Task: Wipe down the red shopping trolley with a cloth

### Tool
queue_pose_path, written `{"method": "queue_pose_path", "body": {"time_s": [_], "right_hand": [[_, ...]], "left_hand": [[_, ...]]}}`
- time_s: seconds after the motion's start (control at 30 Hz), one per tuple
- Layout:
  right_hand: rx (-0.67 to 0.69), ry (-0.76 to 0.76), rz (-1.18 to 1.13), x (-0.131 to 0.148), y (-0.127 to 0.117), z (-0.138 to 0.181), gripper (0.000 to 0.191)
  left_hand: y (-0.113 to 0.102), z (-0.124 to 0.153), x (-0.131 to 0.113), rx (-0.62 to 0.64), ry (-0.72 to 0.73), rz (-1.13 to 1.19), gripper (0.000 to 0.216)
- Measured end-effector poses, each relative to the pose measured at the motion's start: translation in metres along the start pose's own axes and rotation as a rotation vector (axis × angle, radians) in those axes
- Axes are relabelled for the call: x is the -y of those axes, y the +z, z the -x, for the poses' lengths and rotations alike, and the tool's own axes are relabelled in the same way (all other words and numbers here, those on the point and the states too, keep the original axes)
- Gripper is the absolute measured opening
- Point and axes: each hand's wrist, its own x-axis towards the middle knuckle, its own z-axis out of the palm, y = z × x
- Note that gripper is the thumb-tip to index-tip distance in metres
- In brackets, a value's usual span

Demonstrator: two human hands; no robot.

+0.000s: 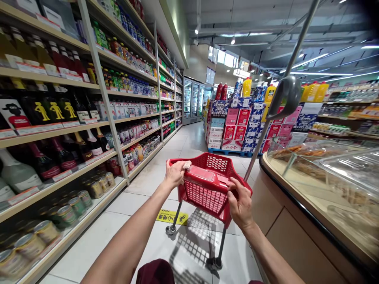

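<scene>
A red plastic shopping cart (207,197) stands in front of me on dark legs with casters, its basket showing no goods. My left hand (175,173) is closed at the left end of the cart's handle (207,178), with a crumpled white tissue (187,165) poking out by its fingers. At the handle's right end, my right hand (241,201) has its fingers curled on the red edge. A metal pole (259,146) with a grey looped holder (284,98) rises along the cart's right side.
Drink shelves (130,94) line the left side. Close on the right is a curved food counter (296,197) with clear covers. Stacked drink cartons (237,126) stand ahead, and glass-door fridges (194,98) at the far end. A yellow floor sticker (171,216) lies below the cart.
</scene>
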Motion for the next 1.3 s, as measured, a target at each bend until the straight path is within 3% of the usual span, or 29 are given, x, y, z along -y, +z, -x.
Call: {"method": "queue_pose_path", "body": {"time_s": [0.1,0.27,0.37,0.43,0.5,0.63,0.73,0.87,0.97,1.1,1.17,1.3], "right_hand": [[-0.034,-0.023,0.057,-0.019,-0.008,-0.002,0.038],[-0.059,0.031,0.298,-0.063,-0.036,-0.024,0.034],[-0.023,-0.033,0.395,-0.06,-0.041,-0.031,0.035],[0.067,-0.117,0.341,-0.047,-0.039,-0.026,0.034],[0.168,-0.152,0.248,-0.037,-0.035,-0.018,0.033],[0.14,-0.022,0.057,-0.044,-0.038,-0.013,0.03],[0.18,0.024,0.0,-0.049,-0.047,-0.014,0.028],[0.276,-0.025,0.044,-0.036,-0.057,-0.008,0.022],[0.245,-0.02,0.049,-0.032,-0.066,-0.006,0.022],[0.244,-0.018,0.143,-0.029,-0.081,-0.013,0.022],[0.253,-0.008,0.25,-0.018,-0.083,-0.014,0.02],[0.277,0.018,0.413,-0.002,-0.079,-0.011,0.017]], "left_hand": [[0.002,0.016,-0.016,-0.046,0.06,0.013,0.031],[0.017,0.049,-0.071,-0.105,0.205,0.05,0.03],[0.018,0.062,-0.092,-0.097,0.352,0.07,0.031],[0.012,0.069,-0.093,-0.07,0.377,0.095,0.032],[0.005,0.074,-0.085,-0.025,0.312,0.141,0.033],[0.004,0.084,-0.07,0.056,0.144,0.252,0.04],[0.017,0.088,-0.086,0.05,0.223,0.274,0.039],[0.038,0.082,-0.116,0.01,0.413,0.247,0.031],[0.053,0.073,-0.107,-0.026,0.449,0.21,0.034],[0.078,0.06,-0.079,-0.113,0.317,0.147,0.039],[0.087,0.059,-0.082,-0.146,0.332,0.125,0.039],[0.096,0.063,-0.104,-0.146,0.54,0.091,0.04]]}}
